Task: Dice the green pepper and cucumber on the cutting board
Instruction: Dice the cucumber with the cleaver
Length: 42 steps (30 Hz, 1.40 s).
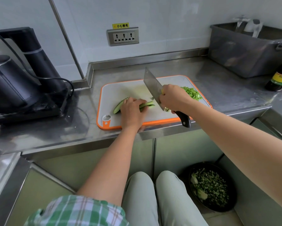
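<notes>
A white cutting board [120, 88] with an orange rim lies on the steel counter. Long cucumber strips [119, 106] lie across its front left part. My left hand [131, 110] holds them down, fingers curled over the strips. My right hand [172, 97] grips the black handle of a cleaver [152, 87], whose blade is lifted and tilted, its lower edge just right of the cucumber's cut end. A heap of diced green pepper [191, 92] sits at the board's right side, partly behind my right hand. A few small cut bits lie under the blade.
A black kettle and appliance [14, 85] with a cord stand at the left. A grey plastic tub [244, 51] sits at the back right, a dark sauce bottle [280, 74] beside it. On the floor at right is a dark bin [210, 186] of chopped greens. A wall socket [123, 36] is behind.
</notes>
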Each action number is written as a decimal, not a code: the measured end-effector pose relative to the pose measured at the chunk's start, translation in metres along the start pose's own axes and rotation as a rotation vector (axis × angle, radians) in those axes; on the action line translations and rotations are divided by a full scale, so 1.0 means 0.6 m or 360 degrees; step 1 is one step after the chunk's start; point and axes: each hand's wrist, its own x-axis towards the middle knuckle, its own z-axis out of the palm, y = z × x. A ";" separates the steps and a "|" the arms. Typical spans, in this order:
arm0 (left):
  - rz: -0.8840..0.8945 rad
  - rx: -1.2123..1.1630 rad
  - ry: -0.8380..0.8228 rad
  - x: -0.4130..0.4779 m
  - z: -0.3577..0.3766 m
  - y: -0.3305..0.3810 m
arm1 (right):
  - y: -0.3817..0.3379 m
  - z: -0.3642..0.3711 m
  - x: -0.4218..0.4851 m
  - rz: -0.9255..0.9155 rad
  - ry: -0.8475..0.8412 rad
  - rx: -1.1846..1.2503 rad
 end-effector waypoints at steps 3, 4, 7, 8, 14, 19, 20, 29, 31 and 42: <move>0.0016 0.0007 0.0006 0.000 0.000 0.000 | -0.007 -0.005 0.000 0.0024 -0.0171 -0.0058; 0.0017 0.0000 0.0009 0.001 0.000 0.000 | -0.008 -0.003 0.000 0.0028 -0.0194 -0.0058; 0.0026 -0.0022 0.0016 0.001 0.000 0.000 | -0.007 0.005 0.002 0.0028 -0.0231 -0.0041; 0.0026 -0.0024 0.0012 0.001 0.000 -0.001 | -0.007 0.009 0.004 0.0027 -0.0233 -0.0037; 0.0043 -0.0006 0.0017 0.001 0.001 -0.003 | 0.000 0.033 0.010 0.0061 -0.0071 0.0033; 0.0041 -0.0010 0.0028 0.003 0.001 -0.002 | 0.013 0.019 0.005 0.0079 -0.0010 0.0143; 0.0038 0.0000 0.0029 0.003 0.002 -0.003 | 0.011 0.015 0.005 0.0073 -0.0032 0.0125; 0.0039 0.0005 0.0018 0.002 0.003 -0.004 | -0.003 0.017 0.004 0.0049 -0.0206 0.0065; 0.0045 0.0013 0.0015 0.002 0.002 -0.004 | -0.005 0.024 0.009 0.0062 -0.0183 0.0070; 0.0003 0.0009 -0.0005 0.001 -0.003 0.000 | -0.007 0.016 0.003 0.0114 -0.0121 0.0178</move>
